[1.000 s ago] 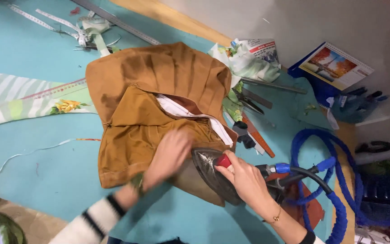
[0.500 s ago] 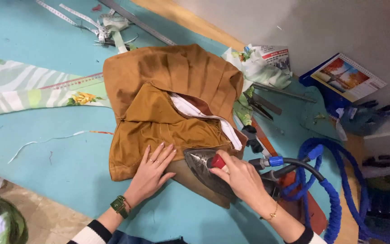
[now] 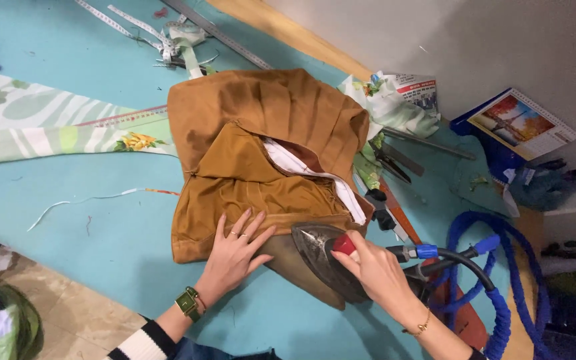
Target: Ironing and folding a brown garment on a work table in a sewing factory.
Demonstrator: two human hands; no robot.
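Observation:
A brown garment point(image 3: 261, 147) lies bunched on the teal table cover point(image 3: 101, 220), with a white lining strip showing at its opening. My left hand point(image 3: 238, 250) rests flat on the garment's lower edge, fingers spread. Just to its right, my right hand point(image 3: 375, 270) grips the red-topped handle of a steam iron point(image 3: 325, 257), whose dark soleplate sits on the garment's lower corner. A black hose with blue fittings runs from the iron to the right.
A coiled blue hose point(image 3: 501, 300) lies at the right. Scissors point(image 3: 391, 163), a metal ruler point(image 3: 221, 33), measuring tape point(image 3: 135, 20) and floral fabric point(image 3: 48, 130) surround the garment. A calendar point(image 3: 521, 123) leans by the wall. Tiled floor shows at bottom left.
My left hand has slid down from near the iron and flattened on the garment's lower edge. The iron has stayed at the lower corner. The view has shifted slightly.

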